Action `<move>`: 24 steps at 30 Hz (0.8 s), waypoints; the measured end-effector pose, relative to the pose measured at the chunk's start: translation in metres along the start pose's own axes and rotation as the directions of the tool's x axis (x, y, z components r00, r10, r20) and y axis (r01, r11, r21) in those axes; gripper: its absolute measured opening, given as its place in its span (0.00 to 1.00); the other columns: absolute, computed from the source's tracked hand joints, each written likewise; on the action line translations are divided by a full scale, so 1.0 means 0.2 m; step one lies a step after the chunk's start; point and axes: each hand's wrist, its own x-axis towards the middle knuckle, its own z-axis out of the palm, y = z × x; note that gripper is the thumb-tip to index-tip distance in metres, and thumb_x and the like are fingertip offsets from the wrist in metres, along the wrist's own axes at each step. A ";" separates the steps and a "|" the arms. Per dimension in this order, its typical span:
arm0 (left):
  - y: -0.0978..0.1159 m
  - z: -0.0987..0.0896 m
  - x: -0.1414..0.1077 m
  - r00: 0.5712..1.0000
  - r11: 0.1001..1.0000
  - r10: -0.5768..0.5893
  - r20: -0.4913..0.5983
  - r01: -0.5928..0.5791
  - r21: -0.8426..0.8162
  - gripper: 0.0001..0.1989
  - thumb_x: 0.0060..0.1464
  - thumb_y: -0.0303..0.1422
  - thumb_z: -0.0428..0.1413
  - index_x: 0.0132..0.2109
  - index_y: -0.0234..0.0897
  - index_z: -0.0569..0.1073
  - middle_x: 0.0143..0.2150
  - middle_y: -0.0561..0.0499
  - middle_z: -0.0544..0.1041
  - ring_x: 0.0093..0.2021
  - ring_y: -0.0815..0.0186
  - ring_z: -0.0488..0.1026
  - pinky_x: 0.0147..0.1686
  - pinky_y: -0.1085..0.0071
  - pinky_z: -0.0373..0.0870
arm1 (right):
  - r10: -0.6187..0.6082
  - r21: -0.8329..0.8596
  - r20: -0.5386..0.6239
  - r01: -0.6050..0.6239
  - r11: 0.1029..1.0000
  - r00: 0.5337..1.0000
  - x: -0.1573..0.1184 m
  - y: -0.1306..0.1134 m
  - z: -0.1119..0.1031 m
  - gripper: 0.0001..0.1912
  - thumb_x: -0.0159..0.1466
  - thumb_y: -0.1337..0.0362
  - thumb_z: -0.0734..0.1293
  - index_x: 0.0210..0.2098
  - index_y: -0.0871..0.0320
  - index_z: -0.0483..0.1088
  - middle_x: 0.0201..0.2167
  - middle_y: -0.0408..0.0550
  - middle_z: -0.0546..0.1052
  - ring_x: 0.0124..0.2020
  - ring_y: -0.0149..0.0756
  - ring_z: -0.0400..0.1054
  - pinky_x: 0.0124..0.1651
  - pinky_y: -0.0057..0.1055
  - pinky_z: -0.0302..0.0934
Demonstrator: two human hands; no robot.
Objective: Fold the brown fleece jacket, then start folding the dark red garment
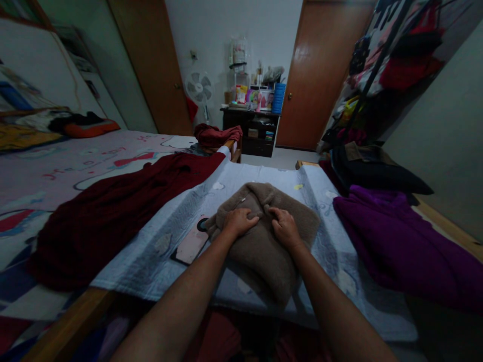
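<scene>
Brown plush cloth [260, 251] lies loosely folded mid-sheet, one corner by the blue sheet's [264, 173] near edge; its pale tag [243, 199] is unreadable. The left hand [240, 221] rests on it half open; the right hand [286, 226] curls at a fold, grip unclear.

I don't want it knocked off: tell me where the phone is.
In the head view, the phone lies on the pale blue cloth, just left of the brown garment under the left hand.
</scene>
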 end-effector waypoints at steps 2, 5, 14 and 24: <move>0.00 0.00 0.00 1.000 0.999 0.015 -0.011 -0.016 -0.029 0.21 0.54 0.51 0.53 0.46 0.42 0.77 0.46 0.48 0.80 0.47 0.57 0.75 0.46 0.67 0.67 | 0.005 -0.040 0.030 -0.004 0.999 1.000 0.00 -0.01 0.00 0.22 0.59 0.70 0.60 0.52 0.56 0.69 0.50 0.51 0.74 0.54 0.42 0.62 0.59 0.39 0.52; -0.01 -0.02 0.01 0.994 0.987 0.112 -0.006 -0.112 -0.114 0.17 0.54 0.43 0.54 0.48 0.43 0.76 0.49 0.51 0.79 0.49 0.59 0.74 0.49 0.68 0.66 | 0.014 -0.048 0.025 -0.013 0.999 1.000 0.00 -0.03 -0.01 0.21 0.59 0.70 0.60 0.52 0.57 0.68 0.49 0.52 0.74 0.53 0.42 0.63 0.58 0.38 0.53; 0.09 -0.14 0.04 0.960 0.953 0.275 0.047 -0.266 -0.146 0.15 0.44 0.28 0.55 0.42 0.41 0.77 0.43 0.51 0.78 0.46 0.59 0.72 0.49 0.66 0.66 | -0.021 -0.015 0.009 0.021 1.000 1.000 -0.01 -0.02 -0.02 0.23 0.57 0.69 0.61 0.52 0.59 0.67 0.53 0.53 0.72 0.56 0.43 0.61 0.59 0.39 0.51; 0.13 -0.07 0.08 0.902 0.893 0.429 0.047 -0.416 -0.174 0.16 0.52 0.28 0.52 0.47 0.44 0.74 0.50 0.51 0.72 0.53 0.61 0.68 0.57 0.66 0.63 | -0.039 0.071 0.008 0.039 0.997 0.999 -0.01 0.00 -0.02 0.19 0.57 0.67 0.62 0.48 0.56 0.69 0.45 0.50 0.76 0.48 0.41 0.67 0.55 0.39 0.56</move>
